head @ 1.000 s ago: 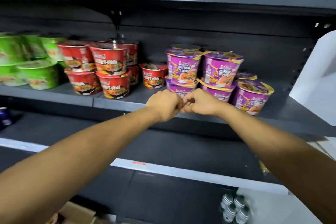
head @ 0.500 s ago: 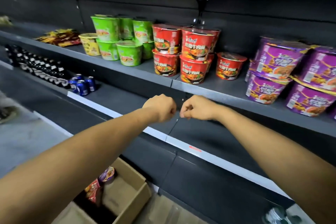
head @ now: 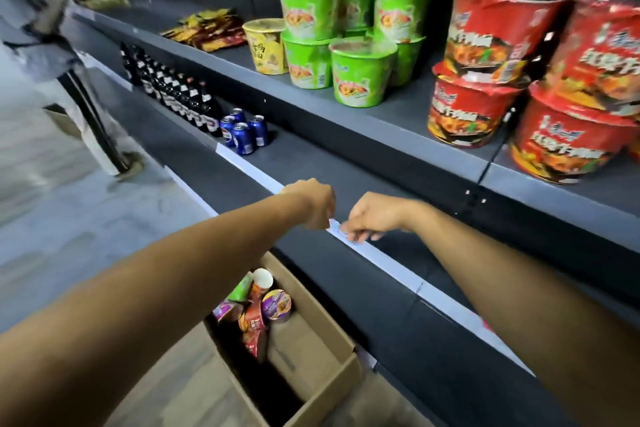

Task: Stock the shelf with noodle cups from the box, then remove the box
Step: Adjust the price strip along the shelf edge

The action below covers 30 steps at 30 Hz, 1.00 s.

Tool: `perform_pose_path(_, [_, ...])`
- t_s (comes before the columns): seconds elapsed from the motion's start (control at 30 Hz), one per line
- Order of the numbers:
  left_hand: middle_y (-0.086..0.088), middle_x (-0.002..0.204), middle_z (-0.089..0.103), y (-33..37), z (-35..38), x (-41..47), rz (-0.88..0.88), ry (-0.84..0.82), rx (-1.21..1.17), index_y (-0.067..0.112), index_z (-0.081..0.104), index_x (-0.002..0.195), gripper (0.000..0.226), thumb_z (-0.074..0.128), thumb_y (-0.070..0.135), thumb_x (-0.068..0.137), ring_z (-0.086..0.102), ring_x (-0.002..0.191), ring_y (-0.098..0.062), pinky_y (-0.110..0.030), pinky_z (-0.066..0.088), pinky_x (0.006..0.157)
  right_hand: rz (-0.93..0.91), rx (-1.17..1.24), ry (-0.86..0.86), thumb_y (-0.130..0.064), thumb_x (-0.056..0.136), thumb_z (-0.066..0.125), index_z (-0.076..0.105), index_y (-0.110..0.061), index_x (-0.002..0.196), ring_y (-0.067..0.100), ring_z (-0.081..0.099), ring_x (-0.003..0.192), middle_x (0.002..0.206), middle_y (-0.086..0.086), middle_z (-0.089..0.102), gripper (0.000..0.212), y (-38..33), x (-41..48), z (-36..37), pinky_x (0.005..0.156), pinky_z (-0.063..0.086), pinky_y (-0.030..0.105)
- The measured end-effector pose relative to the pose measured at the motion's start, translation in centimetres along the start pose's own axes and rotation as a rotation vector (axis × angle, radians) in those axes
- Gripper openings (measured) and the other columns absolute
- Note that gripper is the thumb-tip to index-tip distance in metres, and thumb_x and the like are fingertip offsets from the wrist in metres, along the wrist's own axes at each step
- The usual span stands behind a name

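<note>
Far left, another person [head: 74, 80] stands in the aisle, only legs and a sleeve in view, blurred. Next along, on the lower shelf [head: 311, 156], there's a row of dark bottles [head: 173, 94] with a small cluster of blue cans [head: 244, 132] just beside its near end. Above them, on the upper shelf [head: 391, 114], flat snack packets [head: 207, 28] lie in a loose pile, then a single yellow cup [head: 268, 45] stands upright, touching the green noodle cups [head: 346, 45] – those are stacked two high, with one more out in front.

The box [head: 322, 333] sits on the floor below your arms, against the base of the shelving, flaps open. A few noodle cups [head: 273, 303] are still in its far end, tipped at odd angles; the near end is too dark to tell.

Your left hand [head: 317, 204] is out in front of the lower shelf's white edge strip [head: 398, 270], fingers curled into a fist, nothing visible in it. Your right hand [head: 370, 222] is just beside it – a small gap, not touching – fingers curled under too, with nothing showing in the grip. You can't tell whether its fingertips touch the strip or just overlap it in view.

Far right, the red noodle cups [head: 502, 80] stand on the upper shelf, stacked two high, well above both hands.
</note>
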<state>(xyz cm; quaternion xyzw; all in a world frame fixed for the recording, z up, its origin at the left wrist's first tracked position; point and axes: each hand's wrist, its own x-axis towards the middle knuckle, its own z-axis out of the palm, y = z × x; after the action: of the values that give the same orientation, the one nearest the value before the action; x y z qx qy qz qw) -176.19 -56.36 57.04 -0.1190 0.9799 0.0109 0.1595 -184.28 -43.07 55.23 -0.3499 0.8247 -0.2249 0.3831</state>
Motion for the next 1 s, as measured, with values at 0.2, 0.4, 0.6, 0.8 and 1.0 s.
perform_pose_path(0.2, [-0.002,0.127,0.059,-7.1,1.0,2.9,-0.020,-0.178,0.058,0.019,0.061,0.124,0.035,0.057,0.030,0.091,0.054,0.118,-0.024,-0.030,0.044,0.093,0.056,0.027,-0.124,-0.031,0.091,0.060,0.068,-0.019,0.077,0.010,0.064,0.077,0.075,-0.008,0.066,0.020,-1.8,8.0,1.5,0.065,0.043,0.020])
perform_pose_path(0.4, [-0.004,0.126,0.060,-13.0,3.5,6.5,0.016,-0.296,0.098,0.018,0.062,0.121,0.038,0.061,0.035,0.088,0.055,0.117,-0.023,-0.030,0.045,0.097,0.137,0.083,-0.153,-0.023,0.091,0.059,0.069,-0.016,0.095,0.014,0.064,0.088,0.090,-0.002,0.066,0.013,-1.7,13.1,2.2,0.081,0.047,0.026])
perform_pose_path(0.6, [-0.006,0.128,0.059,-18.6,4.8,10.0,0.102,-0.335,0.166,0.016,0.060,0.126,0.042,0.060,0.035,0.089,0.055,0.118,-0.025,-0.031,0.046,0.097,0.246,0.192,-0.086,-0.021,0.092,0.056,0.067,-0.017,0.098,0.014,0.064,0.089,0.100,0.002,0.066,0.013,-2.3,17.0,3.6,0.086,0.048,0.028])
perform_pose_path(0.8, [-0.005,0.127,0.059,-25.1,5.5,13.2,0.234,-0.364,0.201,0.016,0.060,0.124,0.041,0.061,0.034,0.088,0.057,0.115,-0.025,-0.031,0.048,0.095,0.387,0.308,-0.001,-0.019,0.092,0.055,0.065,-0.014,0.107,0.017,0.063,0.096,0.110,0.006,0.066,0.018,-5.7,20.9,7.4,0.087,0.048,0.029])
perform_pose_path(1.0, [-0.003,0.130,0.058,-27.7,6.3,15.0,0.394,-0.369,0.223,0.016,0.058,0.127,0.043,0.059,0.038,0.090,0.055,0.118,-0.023,-0.027,0.044,0.093,0.454,0.349,0.018,-0.018,0.096,0.050,0.061,-0.008,0.118,0.021,0.061,0.101,0.116,0.011,0.063,0.027,-8.8,22.5,10.6,0.089,0.047,0.032])
